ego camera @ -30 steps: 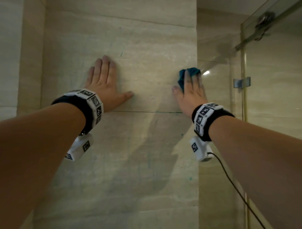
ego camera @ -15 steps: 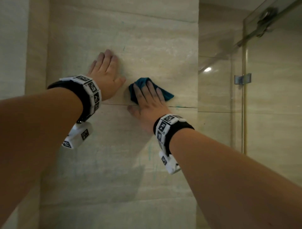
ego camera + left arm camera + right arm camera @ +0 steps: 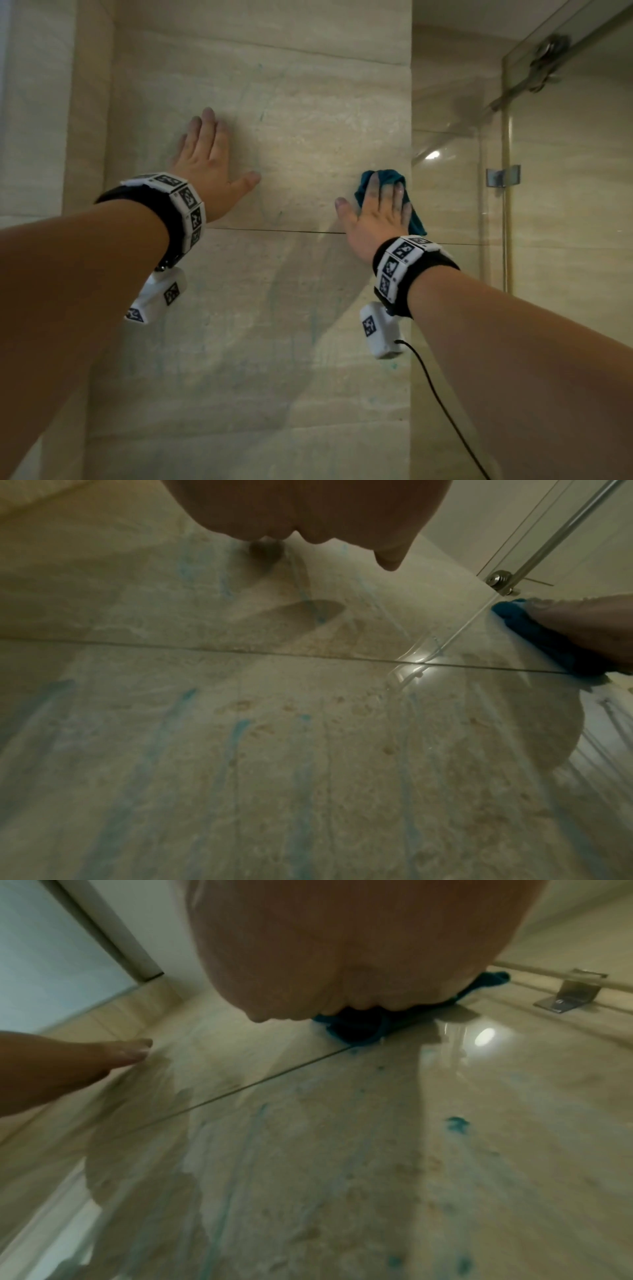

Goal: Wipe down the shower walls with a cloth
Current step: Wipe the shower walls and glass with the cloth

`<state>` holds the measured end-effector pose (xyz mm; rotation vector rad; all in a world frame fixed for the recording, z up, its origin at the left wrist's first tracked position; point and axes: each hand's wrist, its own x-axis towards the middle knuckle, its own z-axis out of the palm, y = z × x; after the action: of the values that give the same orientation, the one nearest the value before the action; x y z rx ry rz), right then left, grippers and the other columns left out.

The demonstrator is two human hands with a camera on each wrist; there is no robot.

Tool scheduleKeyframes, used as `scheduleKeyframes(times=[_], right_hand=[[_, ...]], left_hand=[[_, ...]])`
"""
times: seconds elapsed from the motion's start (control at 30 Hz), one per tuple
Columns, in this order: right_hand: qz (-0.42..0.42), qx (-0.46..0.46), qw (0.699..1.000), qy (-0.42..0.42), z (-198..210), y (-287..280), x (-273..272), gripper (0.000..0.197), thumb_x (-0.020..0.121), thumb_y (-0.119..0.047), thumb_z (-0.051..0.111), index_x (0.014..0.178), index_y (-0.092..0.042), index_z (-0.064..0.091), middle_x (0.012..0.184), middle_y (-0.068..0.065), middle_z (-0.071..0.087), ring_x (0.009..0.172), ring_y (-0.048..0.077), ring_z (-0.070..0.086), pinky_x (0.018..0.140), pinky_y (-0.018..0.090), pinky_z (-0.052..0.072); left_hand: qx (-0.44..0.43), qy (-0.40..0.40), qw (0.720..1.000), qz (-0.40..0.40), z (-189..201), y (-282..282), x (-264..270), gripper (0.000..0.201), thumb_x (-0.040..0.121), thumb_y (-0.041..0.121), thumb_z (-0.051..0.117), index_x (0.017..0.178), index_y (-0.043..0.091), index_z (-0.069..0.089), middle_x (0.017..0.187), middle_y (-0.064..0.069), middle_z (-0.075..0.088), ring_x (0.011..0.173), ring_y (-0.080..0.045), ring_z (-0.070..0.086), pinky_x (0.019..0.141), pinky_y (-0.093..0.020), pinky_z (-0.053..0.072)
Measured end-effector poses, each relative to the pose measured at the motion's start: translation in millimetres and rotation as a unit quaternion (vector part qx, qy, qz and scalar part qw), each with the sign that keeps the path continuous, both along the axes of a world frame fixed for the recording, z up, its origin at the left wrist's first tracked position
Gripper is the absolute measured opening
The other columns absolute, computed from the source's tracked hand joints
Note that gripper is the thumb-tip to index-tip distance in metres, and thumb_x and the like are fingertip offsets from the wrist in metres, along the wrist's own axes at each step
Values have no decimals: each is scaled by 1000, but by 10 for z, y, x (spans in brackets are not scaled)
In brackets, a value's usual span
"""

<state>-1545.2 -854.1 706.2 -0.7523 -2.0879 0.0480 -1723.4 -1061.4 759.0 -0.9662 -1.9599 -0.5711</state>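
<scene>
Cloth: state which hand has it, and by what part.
The right hand presses the teal cloth flat against the wall, fingers over its middle. The left hand holds nothing.

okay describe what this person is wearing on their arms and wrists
Both forearms are bare, no sleeves. Each wrist carries a black band ringed with white square tiles printed with black-and-white markers. A white boxy module hangs under each wrist; a thin black cable trails from the right one.

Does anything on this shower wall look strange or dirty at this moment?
Yes. Thin blue streaks and small blue spots run down the beige wall tiles, mostly below the horizontal joint. They match the colour of the blue cloth under the right hand, so they may be cleaner or dye.
</scene>
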Motion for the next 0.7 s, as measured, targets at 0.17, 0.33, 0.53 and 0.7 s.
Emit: scheduleKeyframes(times=[0.17, 0.33, 0.53, 0.7], right_hand=[[46, 122, 988, -78, 12, -258, -241, 85, 101, -69, 23, 162, -24, -16, 171, 4, -16, 155, 21, -25, 124, 44, -17], [51, 158, 982, -96, 50, -56, -96, 82, 102, -67, 23, 162, -27, -16, 171, 4, -16, 155, 18, -24, 124, 41, -17], [-19, 106, 993, -41, 546, 301, 162, 82, 103, -67, 21, 162, -23, -14, 171, 8, -14, 157, 24, -16, 127, 45, -8], [-36, 80, 996, -3, 1087, 212, 56, 88, 100, -73, 20, 163, -21, -11, 171, 9, -15, 157, 24, -16, 127, 45, -6]], left_hand=[[10, 4, 1000, -4, 41, 128, 9, 100, 101, 68, 38, 164, 10, -14, 171, -6, -27, 158, -23, -21, 129, -41, -8], [24, 14, 1000, -2, 29, 249, -80, 102, 98, 74, 31, 163, 12, -17, 170, -6, -29, 157, -22, -24, 128, -42, -11], [28, 9, 1000, -11, 40, 279, -124, 107, 94, 81, 28, 164, 13, -16, 170, -6, -30, 157, -22, -26, 127, -41, -14], [22, 7, 1000, -4, 45, 253, -119, 105, 95, 80, 27, 164, 14, -17, 169, -3, -30, 156, -19, -26, 126, -37, -16]])
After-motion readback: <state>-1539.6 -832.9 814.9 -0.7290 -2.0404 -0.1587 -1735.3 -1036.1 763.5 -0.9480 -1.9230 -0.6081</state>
